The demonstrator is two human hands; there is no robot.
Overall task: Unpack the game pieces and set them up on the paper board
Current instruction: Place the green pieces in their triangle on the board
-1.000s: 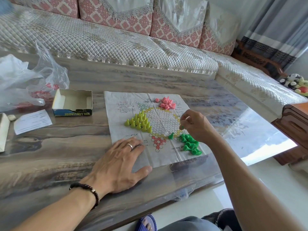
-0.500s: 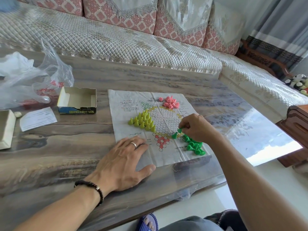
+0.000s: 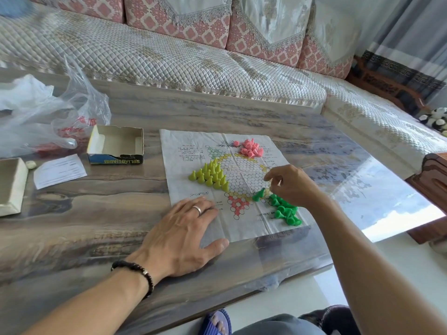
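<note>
Box (image 3: 115, 148), bag (image 3: 43, 117) and slip (image 3: 59, 170) lie at board's (image 3: 246, 228) ten o'clock; left hand (image 3: 180, 234) flat, fingers spread; right hand (image 3: 291, 186) fingers curled, grip indeterminate, above one green piece (image 3: 258, 195).

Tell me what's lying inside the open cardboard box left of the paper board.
The cardboard box shows only bare inner walls and floor; its near wall hides the front strip of the floor.

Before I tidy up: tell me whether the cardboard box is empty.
Empty, as far as visible: the box lies open-topped, showing only bare cardboard inside.
</note>
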